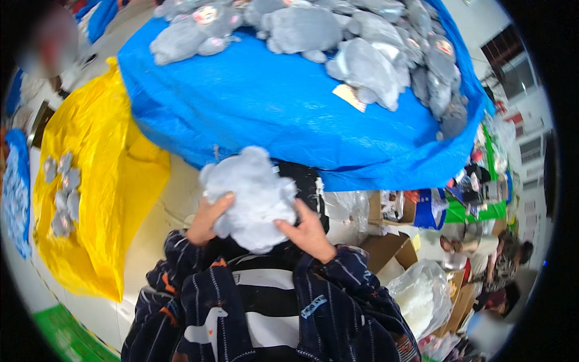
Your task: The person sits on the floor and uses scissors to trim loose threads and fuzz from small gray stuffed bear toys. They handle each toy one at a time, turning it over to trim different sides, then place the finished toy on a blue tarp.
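Note:
A light grey plush toy (253, 196) with short rounded limbs is held in front of my body, over my lap. My left hand (208, 218) grips its left edge, thumb on top and the other fingers hidden beneath. From the other side my right hand (309, 232) clasps the lower right edge, its thumb pressed into the fur. Just beyond the toy lies the near edge of a table covered in blue sheeting (241, 108). Several more grey plush toys (301, 29) are heaped along its far side.
To the left, yellow sheeting (108, 211) carries a few small grey plush pieces (66, 193). A cardboard box (389, 250) and a clear plastic bag with white stuffing (422, 295) stand at my right. A paper tag (350, 98) lies on the blue sheeting. Another person (500, 256) is at far right.

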A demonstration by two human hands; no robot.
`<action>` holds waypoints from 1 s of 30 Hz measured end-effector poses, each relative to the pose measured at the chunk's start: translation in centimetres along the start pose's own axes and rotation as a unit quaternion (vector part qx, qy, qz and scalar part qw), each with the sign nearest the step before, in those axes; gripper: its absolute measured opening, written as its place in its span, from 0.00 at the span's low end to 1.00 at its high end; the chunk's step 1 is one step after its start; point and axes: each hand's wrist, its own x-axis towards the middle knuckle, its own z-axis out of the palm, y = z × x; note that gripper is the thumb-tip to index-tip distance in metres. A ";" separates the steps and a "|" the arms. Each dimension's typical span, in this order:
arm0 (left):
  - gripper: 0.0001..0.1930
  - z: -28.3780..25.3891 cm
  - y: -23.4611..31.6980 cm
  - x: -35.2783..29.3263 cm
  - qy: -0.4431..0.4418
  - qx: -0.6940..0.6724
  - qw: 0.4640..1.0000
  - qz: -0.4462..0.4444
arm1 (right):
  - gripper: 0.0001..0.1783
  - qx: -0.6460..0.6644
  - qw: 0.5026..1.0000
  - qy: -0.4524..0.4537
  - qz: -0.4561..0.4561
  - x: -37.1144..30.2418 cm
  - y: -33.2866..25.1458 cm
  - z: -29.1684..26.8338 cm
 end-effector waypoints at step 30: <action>0.26 2.2 5.5 2.1 -0.031 0.271 0.927 0.259 | 0.21 -0.231 0.929 0.248 -0.149 13.9 -9.7 -20.6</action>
